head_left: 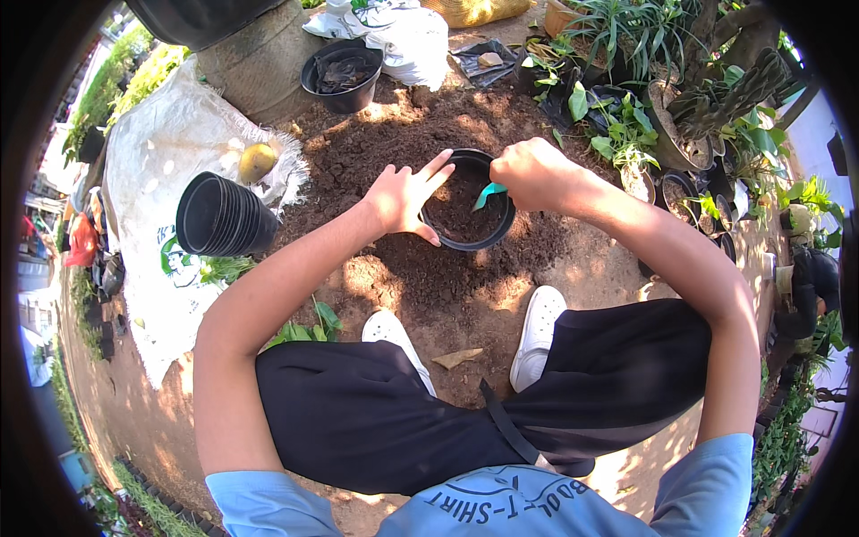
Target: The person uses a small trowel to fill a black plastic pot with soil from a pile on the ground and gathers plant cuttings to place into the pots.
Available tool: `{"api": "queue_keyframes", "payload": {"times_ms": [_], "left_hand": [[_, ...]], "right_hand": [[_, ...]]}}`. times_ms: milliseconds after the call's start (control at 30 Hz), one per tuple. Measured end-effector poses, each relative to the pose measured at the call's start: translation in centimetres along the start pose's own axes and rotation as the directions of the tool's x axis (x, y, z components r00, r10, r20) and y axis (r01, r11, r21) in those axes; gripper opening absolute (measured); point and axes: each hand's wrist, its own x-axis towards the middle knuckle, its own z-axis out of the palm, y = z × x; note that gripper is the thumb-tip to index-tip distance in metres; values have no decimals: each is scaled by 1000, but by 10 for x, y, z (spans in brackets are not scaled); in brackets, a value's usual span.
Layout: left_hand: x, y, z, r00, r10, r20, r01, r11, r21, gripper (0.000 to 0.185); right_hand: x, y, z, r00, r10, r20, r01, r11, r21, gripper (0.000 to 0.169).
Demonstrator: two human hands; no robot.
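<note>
A round black plastic pot (472, 240) holding dark soil (456, 211) stands on the heap of loose soil (402, 144) before me. My left hand (408, 200) rests on the pot's left rim with its fingers spread. At the right rim my right hand (535, 176) is closed around the handle of a small turquoise hand trowel (489, 194). The trowel's blade dips into the soil inside the pot; its tip is hidden.
Stacked black pots (225, 215) lie tilted on a white woven sack (144, 194), near a yellowish fruit (256, 162). Another black pot (342, 77) stands beyond the heap. Potted plants (624, 127) line the right side. A dry leaf (458, 358) lies between my shoes.
</note>
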Motion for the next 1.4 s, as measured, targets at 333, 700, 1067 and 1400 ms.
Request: {"api": "queue_keyframes", "payload": {"times_ms": [333,700,1067,1400], "left_hand": [[0,1,-4,1000,-6,4,7,998,-57,142],[0,1,-3,1000,-7,-27,7,1000,-2,146],[6,2,-10,1000,-20,22,21,999,-41,150],[6,7,-12,999,-33,36,35,998,-61,149]], "right_hand": [[-3,-4,-23,997,67,-36,-67,998,1,16],[-12,-2,-11,980,193,52,-200,949,243,28],[-10,-5,-3,971,209,118,-232,944,235,32],[-8,-2,11,981,195,-2,-192,965,176,26]]}}
